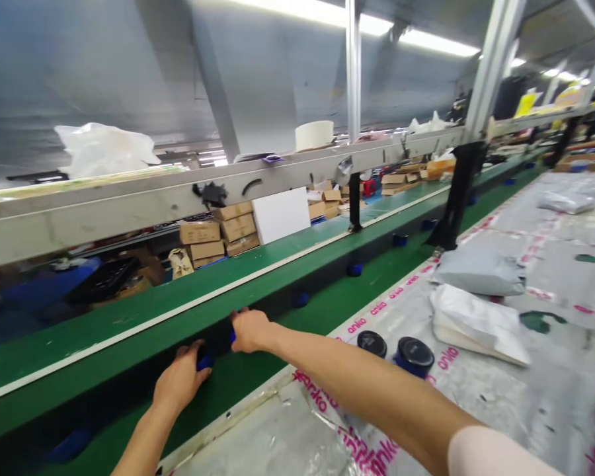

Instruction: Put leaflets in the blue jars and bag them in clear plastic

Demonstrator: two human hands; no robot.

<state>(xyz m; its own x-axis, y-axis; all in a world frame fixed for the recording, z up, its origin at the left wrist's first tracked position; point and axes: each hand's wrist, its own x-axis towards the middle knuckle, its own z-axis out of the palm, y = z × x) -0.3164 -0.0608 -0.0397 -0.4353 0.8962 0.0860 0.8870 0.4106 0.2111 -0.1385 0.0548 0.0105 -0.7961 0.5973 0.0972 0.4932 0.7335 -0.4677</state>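
Note:
My left hand (178, 380) reaches down to the lower green conveyor belt, its fingers and thumb closed around a small dark blue item (205, 360). Just to its right, my right hand (250, 329) grips another blue item (233, 332), mostly hidden by the fingers. Further along the same belt sit more blue items, such as one at mid-belt (354, 270) and one beyond it (400, 240). Two dark blue jars with black tops, a near one (414, 357) and a far one (371, 344), stand on the plastic-covered table beside my right forearm.
The table (486, 403) is covered in printed plastic sheeting. A grey packet (478, 271) and a white bag (478, 324) lie on it. An upper green belt (143, 317) runs above the lower one. A black-wrapped post (456, 195) rises beside the belts. Cardboard boxes (238, 228) are stacked behind.

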